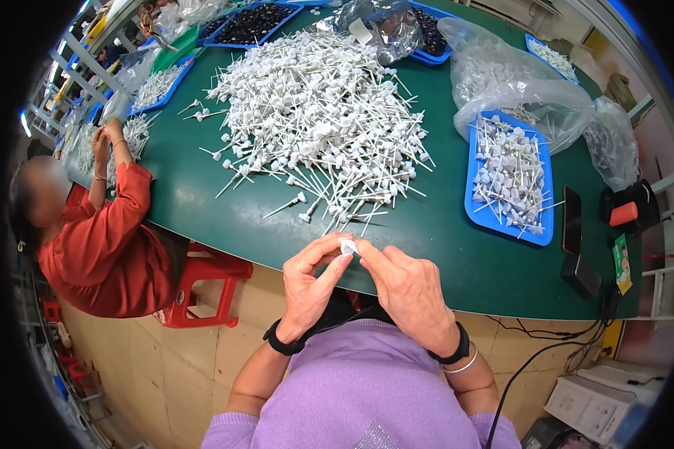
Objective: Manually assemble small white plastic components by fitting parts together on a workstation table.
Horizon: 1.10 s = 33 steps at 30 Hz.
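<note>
Just over the near edge of the green table, both my hands meet at one small white plastic part. My left hand pinches it between thumb and fingertips. From the other side, the fingertips of my right hand close on the same part. Its stem, if it has one, is hidden by my fingers. Beyond my hands lies a large heap of white plastic parts, each with a wider head and a thin stem. A few loose ones lie at the heap's near edge.
To the right, a blue tray holds similar parts, beside a clear plastic bag. A black phone lies near the table's right side. Trays of dark pieces stand at the back. At left, a person in red works by a red stool.
</note>
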Available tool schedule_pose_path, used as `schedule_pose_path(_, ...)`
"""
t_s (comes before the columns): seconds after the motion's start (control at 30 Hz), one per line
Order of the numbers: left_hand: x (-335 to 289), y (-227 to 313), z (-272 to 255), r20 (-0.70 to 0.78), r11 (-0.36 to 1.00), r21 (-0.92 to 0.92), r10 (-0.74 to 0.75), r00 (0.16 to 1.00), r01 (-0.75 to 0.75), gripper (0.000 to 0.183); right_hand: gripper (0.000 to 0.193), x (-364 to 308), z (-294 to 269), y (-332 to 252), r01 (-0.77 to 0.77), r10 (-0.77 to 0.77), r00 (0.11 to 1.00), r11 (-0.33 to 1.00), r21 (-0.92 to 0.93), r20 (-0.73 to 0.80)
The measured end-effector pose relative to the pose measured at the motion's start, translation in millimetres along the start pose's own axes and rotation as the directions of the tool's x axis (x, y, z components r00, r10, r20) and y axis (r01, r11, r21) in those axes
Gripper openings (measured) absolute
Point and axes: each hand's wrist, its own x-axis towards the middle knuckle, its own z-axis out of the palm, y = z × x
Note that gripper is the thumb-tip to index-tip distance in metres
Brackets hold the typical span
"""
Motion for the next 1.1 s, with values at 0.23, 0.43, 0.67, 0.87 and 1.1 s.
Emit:
schedule_pose_path(0.23,2.5,8.8,1.6,-0.066,0.974,0.216,0.091,0.994,-0.075,0.026,0.022,2.4,-0.5,2.9,0.031,-0.028,0.999,0.997,0.072,-0.032)
schedule_pose_path(0.43,2.1,9.3,0.8,-0.051,0.977,0.208,0.058,0.997,-0.046,0.028,0.021,2.2,2.5,4.3,0.03,-0.026,0.999,0.994,0.104,-0.037)
schedule_pose_path(0.67,1.1,12.5,3.5,-0.055,0.949,0.309,0.092,0.994,-0.07,0.029,0.02,1.5,4.0,4.1,0.032,-0.029,0.998,0.996,0.08,-0.049)
schedule_pose_path(0.87,-0.8,10.2,-1.0,-0.034,0.94,0.341,0.01,0.999,0.002,0.029,0.016,3.3,2.2,5.8,0.046,-0.043,0.998,0.995,0.083,-0.034)
schedule_pose_path(1.1,0.8,14.9,0.9,-0.001,0.992,0.048,-0.119,0.993,0.119,0.028,0.013,5.2,5.9,13.3,0.051,-0.044,0.998,0.973,0.225,-0.039)
